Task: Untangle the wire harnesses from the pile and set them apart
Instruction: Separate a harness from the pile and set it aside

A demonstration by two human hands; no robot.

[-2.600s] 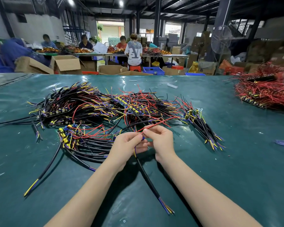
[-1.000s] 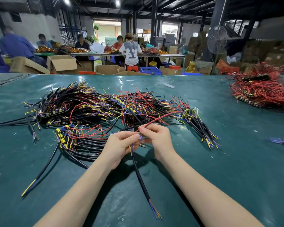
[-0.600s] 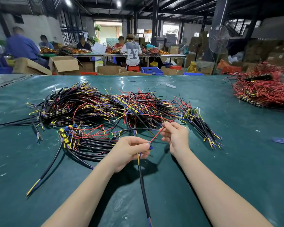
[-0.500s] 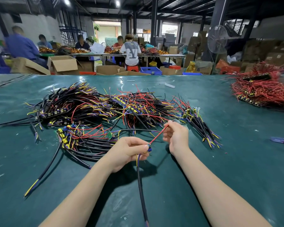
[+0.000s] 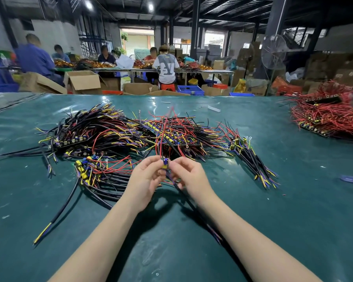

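While both hands meet just near of the pile (image 5: 130,135), L hand (image 5: 145,178) & R hand (image 5: 189,176) each pinch, thumb vs fingertips, one small yellow-blue part (image 5: 165,164) of a harness. Red wires (image 5: 160,147) run from it far into the tangle. Its black cable (image 5: 192,204) trails near-right under the R forearm. Pile lies mid green mat (image 5: 293,200); red bundle (image 5: 330,117) far right, well apart.
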